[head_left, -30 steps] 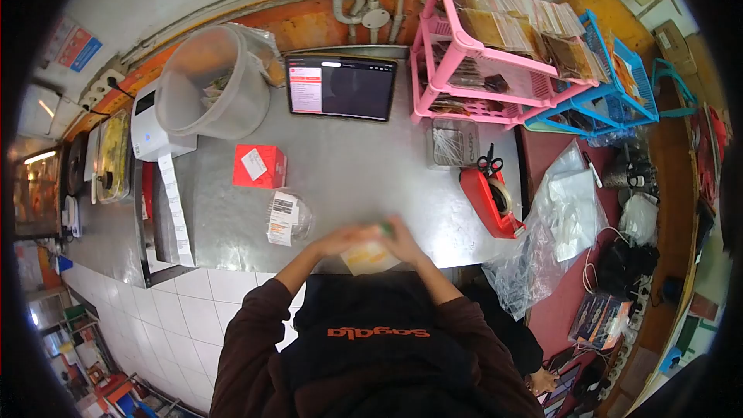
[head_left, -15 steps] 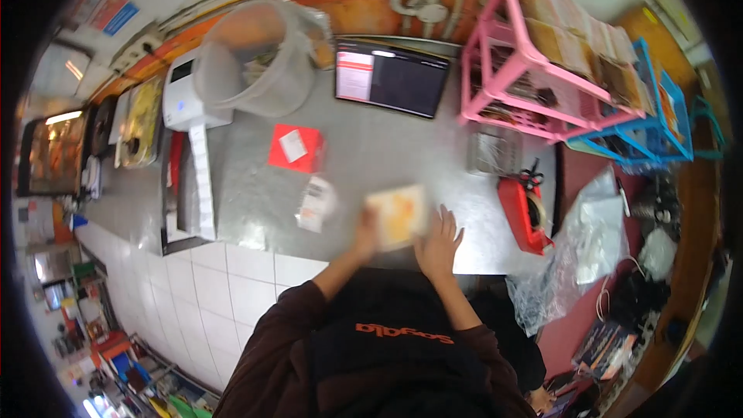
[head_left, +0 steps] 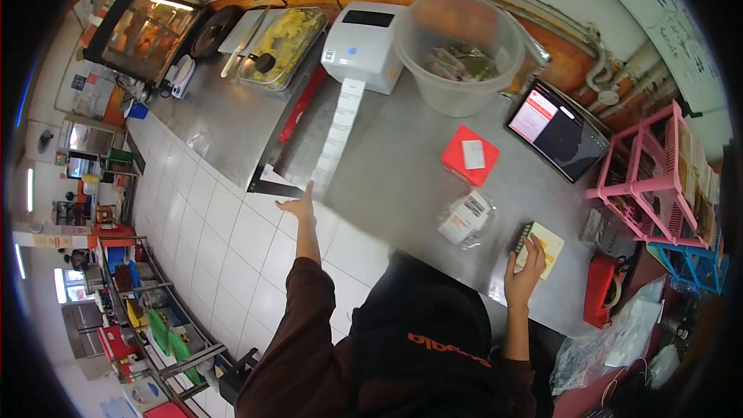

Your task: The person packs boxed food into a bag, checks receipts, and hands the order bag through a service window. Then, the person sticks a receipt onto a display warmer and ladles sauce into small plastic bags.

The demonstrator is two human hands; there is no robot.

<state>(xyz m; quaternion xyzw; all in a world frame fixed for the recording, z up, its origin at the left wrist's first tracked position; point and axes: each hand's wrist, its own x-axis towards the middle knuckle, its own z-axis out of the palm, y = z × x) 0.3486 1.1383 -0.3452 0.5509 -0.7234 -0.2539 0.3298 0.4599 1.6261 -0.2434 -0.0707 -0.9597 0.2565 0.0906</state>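
Two dark brown sleeves [head_left: 311, 302] frame a black apron [head_left: 418, 302] with orange lettering [head_left: 449, 350], close to the near edge of a metal worktop [head_left: 387, 178]. The left hand [head_left: 300, 203] is wide — thumb and forefinger spread apart — with its fingertips at the lower end of a paper strip [head_left: 338, 130]; whether they touch it, I cannot tell. The right hand [head_left: 526, 269] lies over a small box [head_left: 549, 241], pale on top with a yellow patch and green along one side. Its fingers are bent onto the box and touch it, though whether they grip it I cannot tell. That box sits on the worktop near the front edge, between a labelled clear plastic package [head_left: 464, 217] and a red tape dispenser [head_left: 598, 294].

Beside the dispenser, clear plastic bags [head_left: 611, 344] lie on a reddish surface [head_left: 569, 399]. Past the package stands a red box [head_left: 470, 173] bearing a white label [head_left: 474, 155]. Farther back, the paper strip runs down from a white printer [head_left: 364, 46], and a translucent bucket [head_left: 457, 97] beside it holds small packets [head_left: 460, 62]. A lit tablet [head_left: 559, 131] stands tilted next to the bucket, with a pink rack [head_left: 641, 186] and a blue rack [head_left: 693, 269] to its right. Beyond the printer's left side come a tray [head_left: 267, 83] with yellow contents and — last — a lit display cabinet [head_left: 147, 31].
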